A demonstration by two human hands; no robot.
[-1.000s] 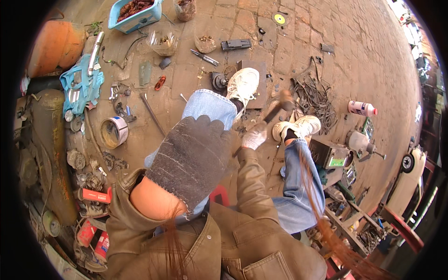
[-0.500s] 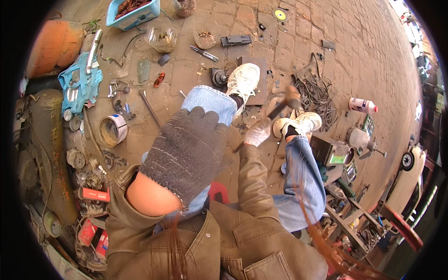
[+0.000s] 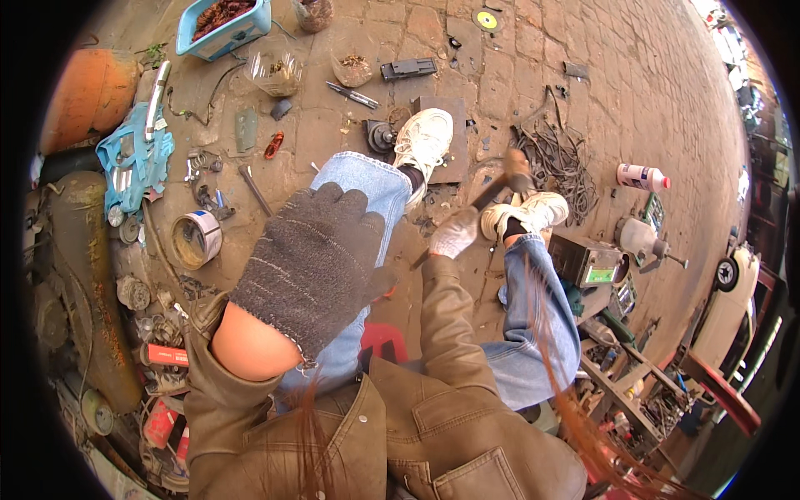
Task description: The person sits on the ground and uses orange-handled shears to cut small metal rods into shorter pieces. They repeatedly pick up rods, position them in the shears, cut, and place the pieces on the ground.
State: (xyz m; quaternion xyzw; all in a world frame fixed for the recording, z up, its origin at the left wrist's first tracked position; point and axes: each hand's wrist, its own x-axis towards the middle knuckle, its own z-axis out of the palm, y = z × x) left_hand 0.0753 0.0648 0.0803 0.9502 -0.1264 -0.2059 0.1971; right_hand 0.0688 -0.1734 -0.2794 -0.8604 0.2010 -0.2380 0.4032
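My left hand [image 3: 308, 258], in a dark grey knitted glove, is raised over my left thigh, its back toward me. Its fingers bend down out of sight, and the thumb sticks out to the right beside a small orange spot. Whatever it grips is hidden. My right hand [image 3: 454, 234], in a pale glove, is closed round the dark handle of a hammer [image 3: 518, 171], whose brownish head is up by my right shoe. Under my left shoe lies a flat metal block [image 3: 450, 169], with a dark round metal part [image 3: 380, 137] beside it.
Tangled dark straps [image 3: 562, 158] lie beyond my right shoe. To the right are a white bottle [image 3: 643, 177] and a metal box [image 3: 583, 260]. A tape roll [image 3: 197, 239], a blue bag [image 3: 137, 158] and gas cylinders [image 3: 87, 100] are at the left. A blue basin [image 3: 225, 37] stands far off.
The view has shifted slightly, so most things sit a little further left. My left hand has moved slightly left and its thumb shows more. My right hand keeps the hammer in nearly the same place.
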